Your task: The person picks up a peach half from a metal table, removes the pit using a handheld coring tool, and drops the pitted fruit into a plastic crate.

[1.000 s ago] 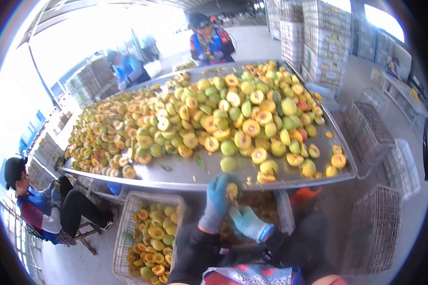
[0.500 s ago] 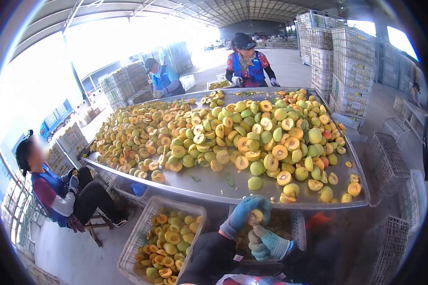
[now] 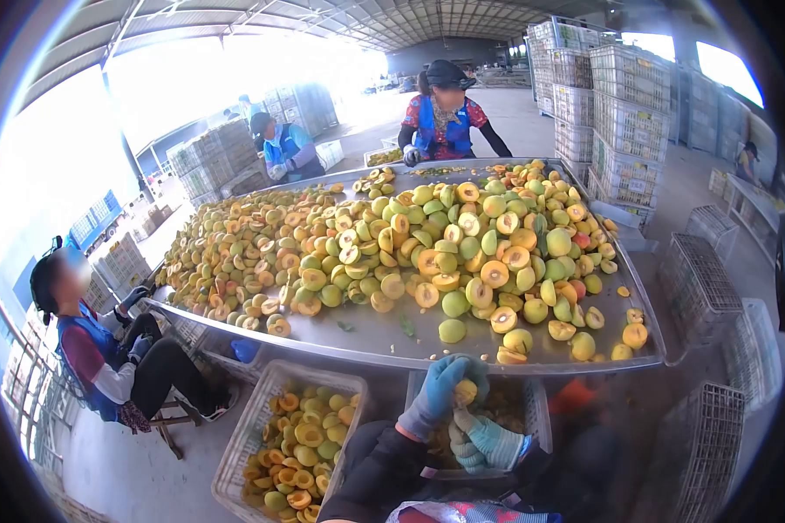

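Note:
My left hand [image 3: 440, 397], in a blue-grey glove, is closed around a yellow peach half [image 3: 465, 392] just below the table's near edge. Close under the fruit is my right hand [image 3: 490, 443], in a pale glove with a striped cuff. Its fingers are curled and the thumb points up at the fruit; whatever lies inside the fist is hidden. Beneath both hands stands a crate [image 3: 542, 418] with dim contents. Many green-yellow peaches [image 3: 427, 266], whole and halved, some halves with a brown hollow, are heaped on the metal table [image 3: 366, 344].
A white crate [image 3: 227, 453] of peach halves stands left of my legs. One co-worker [image 3: 96, 349] sits at left; two others [image 3: 449, 122] are across the table. Stacked crates [image 3: 632, 122] rise at back right, with more crates [image 3: 702, 279] along the right side.
The view has shifted slightly to the right. My right thumb is a little farther from the peach half. The seated co-worker at left has reached one hand to the table edge.

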### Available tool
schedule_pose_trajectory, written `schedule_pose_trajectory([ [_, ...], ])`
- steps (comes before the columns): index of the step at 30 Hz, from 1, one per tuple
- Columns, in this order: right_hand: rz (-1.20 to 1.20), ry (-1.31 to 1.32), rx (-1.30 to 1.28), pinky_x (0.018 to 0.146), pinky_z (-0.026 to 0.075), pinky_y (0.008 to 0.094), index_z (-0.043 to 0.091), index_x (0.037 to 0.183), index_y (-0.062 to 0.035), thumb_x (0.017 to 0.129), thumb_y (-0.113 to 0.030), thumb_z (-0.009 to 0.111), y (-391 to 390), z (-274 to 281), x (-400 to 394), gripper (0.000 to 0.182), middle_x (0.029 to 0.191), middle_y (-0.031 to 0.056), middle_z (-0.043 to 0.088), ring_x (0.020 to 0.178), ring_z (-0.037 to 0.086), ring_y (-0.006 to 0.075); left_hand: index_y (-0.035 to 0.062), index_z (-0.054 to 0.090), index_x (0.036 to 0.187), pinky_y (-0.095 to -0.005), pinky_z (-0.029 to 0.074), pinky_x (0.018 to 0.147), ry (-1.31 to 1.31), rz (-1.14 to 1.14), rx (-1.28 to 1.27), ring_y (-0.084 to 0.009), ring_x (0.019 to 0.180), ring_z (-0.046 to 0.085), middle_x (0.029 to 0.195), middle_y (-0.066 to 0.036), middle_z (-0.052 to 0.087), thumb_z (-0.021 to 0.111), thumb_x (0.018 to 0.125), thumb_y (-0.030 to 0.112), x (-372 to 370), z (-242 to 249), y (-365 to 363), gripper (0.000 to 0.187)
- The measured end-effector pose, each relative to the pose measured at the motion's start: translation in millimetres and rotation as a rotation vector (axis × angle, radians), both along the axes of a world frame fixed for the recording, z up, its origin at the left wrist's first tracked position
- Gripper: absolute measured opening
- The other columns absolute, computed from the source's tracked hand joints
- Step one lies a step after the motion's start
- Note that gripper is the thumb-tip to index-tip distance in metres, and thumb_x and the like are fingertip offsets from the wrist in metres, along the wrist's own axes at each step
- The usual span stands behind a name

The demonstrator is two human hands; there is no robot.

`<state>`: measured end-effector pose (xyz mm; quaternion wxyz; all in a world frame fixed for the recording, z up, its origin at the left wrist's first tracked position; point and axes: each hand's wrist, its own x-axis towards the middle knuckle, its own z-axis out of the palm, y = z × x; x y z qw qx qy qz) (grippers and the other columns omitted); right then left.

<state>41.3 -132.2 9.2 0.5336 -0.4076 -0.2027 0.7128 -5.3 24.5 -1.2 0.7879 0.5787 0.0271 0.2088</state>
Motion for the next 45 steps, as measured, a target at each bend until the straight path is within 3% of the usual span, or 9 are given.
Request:
schedule_pose_trajectory([
  [5,0.107,0.294,0.014,0.041,0.034,0.0266,0.052,0.078,-0.0136,0.098,-0.055,0.048,-2.6,-4.1,6.0,0.047,0.058,-0.0023,0.043,0.043,0.038,0.0103,-0.0021,0.061,0.112,-0.0325,0.052,0.059,-0.072,0.01,-0.039,-0.0235,0.061,0.061,0.077,-0.014,0.063,0.039,0.102,0.032,-1.4,-4.4,0.4,0.041],
  [12,-0.384,-1.034,0.409,0.04,0.031,0.0265,0.053,0.08,-0.0145,0.098,-0.052,0.05,22.0,-46.7,-8.8,0.042,0.058,-0.0032,0.045,0.042,0.04,0.0099,-0.0023,0.057,0.116,-0.0347,0.051,0.056,-0.229,0.121,-0.106,-0.0246,0.06,0.06,0.078,-0.015,0.063,0.04,0.102,0.033,-10.1,-9.1,-7.2,0.041],
  [16,0.044,0.046,0.012,0.037,0.027,0.0248,0.052,0.081,-0.0143,0.1,-0.051,0.046,4.0,-1.6,-2.7,0.042,0.058,-0.0035,0.044,0.041,0.037,0.0085,-0.0031,0.057,0.115,-0.0337,0.051,0.066,-0.075,-0.016,-0.122,-0.0234,0.072,0.062,0.084,-0.013,0.065,0.042,0.1,0.03,-13.1,-7.1,5.5,0.039],
  [19,-0.036,0.086,0.032,0.038,0.028,0.0241,0.056,0.085,-0.013,0.099,-0.052,0.048,3.0,-4.2,-7.8,0.042,0.058,-0.0053,0.043,0.043,0.037,0.0066,-0.002,0.055,0.118,-0.0355,0.051,0.066,-0.125,0.089,-0.451,-0.0244,0.073,0.061,0.081,-0.012,0.063,0.042,0.101,0.031,-4.7,2.7,-10.6,0.039],
  [23,-0.224,-0.864,0.102,0.052,0.045,0.0366,0.062,0.096,-0.0041,0.096,-0.047,0.054,9.8,-37.3,-3.8,0.043,0.065,0.0114,0.06,0.055,0.058,0.0271,0.0088,0.061,0.114,-0.0342,0.05,0.057,-0.282,0.225,-0.802,-0.022,0.07,0.06,0.084,-0.006,0.063,0.052,0.096,0.03,-2.7,-15.4,34.2,0.029],
  [27,-0.302,-1.26,-0.07,0.077,0.05,0.05,0.062,0.098,0.0044,0.092,-0.04,0.058,4.6,-60.2,31.3,0.045,0.088,0.0341,0.063,0.09,0.062,0.0483,0.005,0.057,0.121,-0.0341,0.054,0.061,-0.013,0.647,-0.529,-0.0189,0.072,0.062,0.087,-0.007,0.063,0.059,0.092,0.027,-67.0,27.2,62.6,0.036],
  [30,-0.38,-1.486,-0.112,0.07,0.05,0.0536,0.061,0.091,0.0028,0.092,-0.041,0.057,3.8,-68.6,45.5,0.044,0.079,0.0303,0.064,0.079,0.064,0.0467,0.0006,0.063,0.114,-0.0314,0.052,0.065,0.395,0.875,0.629,-0.0167,0.072,0.063,0.087,-0.008,0.066,0.06,0.091,0.024,-138.2,0.1,109.4,0.033],
  [32,-0.415,-1.517,-0.123,0.066,0.051,0.0549,0.059,0.091,0.0002,0.092,-0.041,0.057,8.4,-69.8,44.5,0.041,0.074,0.0271,0.065,0.073,0.065,0.0455,-0.0018,0.065,0.11,-0.0305,0.051,0.067,0.789,1.012,0.747,-0.0154,0.074,0.063,0.087,-0.008,0.068,0.06,0.091,0.025,-154.2,5.0,116.0,0.034],
  [45,-0.498,-1.431,0.069,0.066,0.052,0.05,0.061,0.102,-0.0032,0.094,-0.038,0.058,0.5,-44.5,49.2,0.036,0.076,0.0239,0.067,0.075,0.065,0.0437,0.0028,0.058,0.119,-0.0307,0.052,0.073,0.683,0.419,1.136,-0.0163,0.085,0.065,0.096,-0.011,0.069,0.074,0.08,0.024,81.2,-3.7,86.0,0.047],
])
